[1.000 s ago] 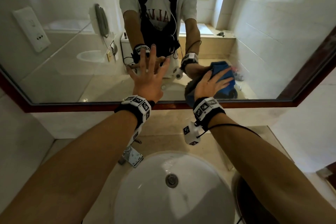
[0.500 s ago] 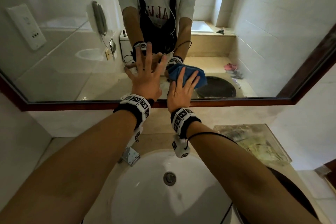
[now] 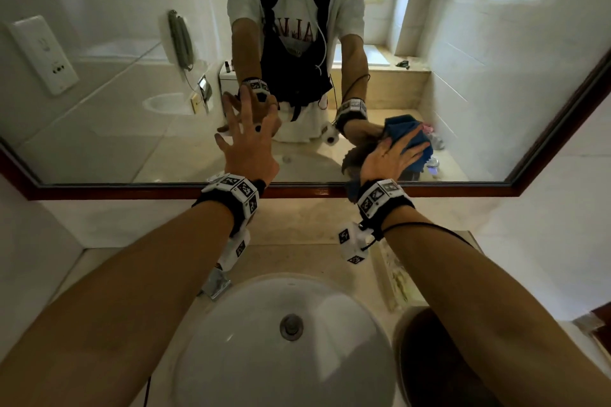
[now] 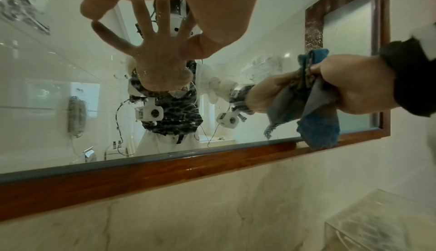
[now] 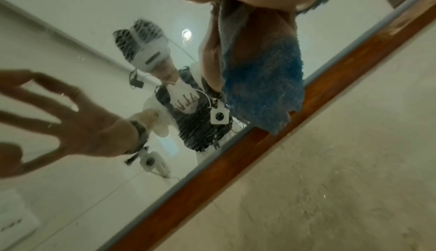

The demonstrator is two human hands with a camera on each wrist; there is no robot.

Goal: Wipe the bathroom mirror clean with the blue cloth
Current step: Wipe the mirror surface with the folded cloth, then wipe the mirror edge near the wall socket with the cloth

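The wood-framed bathroom mirror (image 3: 109,129) hangs above the sink. My left hand (image 3: 246,139) lies flat on the glass near the middle, fingers spread; from its wrist the left hand (image 4: 188,12) meets its own reflection. To its right, my right hand (image 3: 393,155) presses the bunched blue cloth (image 3: 420,152) against the glass just above the lower frame, fingers stretched over it. In the left wrist view the right hand (image 4: 354,83) has the blue cloth (image 4: 318,124) hanging down onto the frame. The blue cloth (image 5: 264,87) droops under my palm in the right wrist view.
The brown wooden frame (image 3: 132,190) runs along the mirror's bottom edge. Below are a white round basin (image 3: 231,357), a chrome tap (image 3: 215,284), a clear tray (image 3: 393,271) on the marble counter and a dark round vessel (image 3: 439,357) at the right.
My right hand swept the cloth left toward the left hand, then back to the right along the mirror's lower part. The left hand stayed planted on the glass.
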